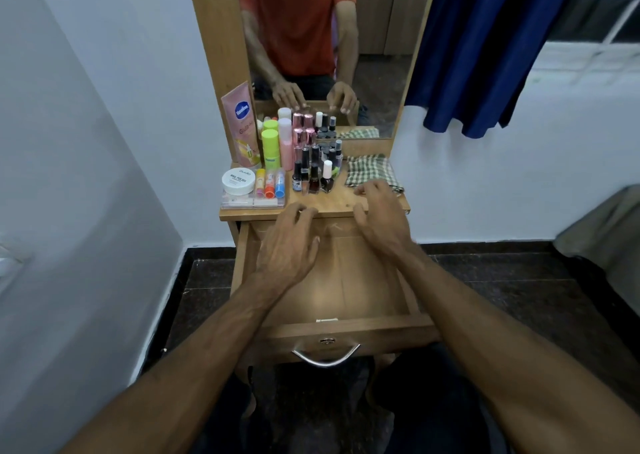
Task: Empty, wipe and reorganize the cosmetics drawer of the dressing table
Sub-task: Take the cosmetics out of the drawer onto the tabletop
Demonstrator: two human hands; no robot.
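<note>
The wooden drawer (346,329) of the dressing table is pulled out, and its inside shows nothing in it. Cosmetics stand on the tabletop (329,204): a pink tube (241,124), a green bottle (270,149), a pink bottle (285,145), several nail polish bottles (313,173), a white round jar (238,181) and small lip balms (270,185) on a clear tray. A checked cloth (370,171) lies at the right rear. My left hand (289,246) hovers over the drawer's back with fingers spread and holds nothing. My right hand (381,216) reaches over the tabletop edge, just in front of the cloth, also holding nothing.
A mirror (329,38) stands behind the cosmetics and reflects me. A blue curtain (485,48) hangs at the right. White walls close in on both sides, and the floor is dark tile (519,280). The drawer has a metal handle (325,356) at its front.
</note>
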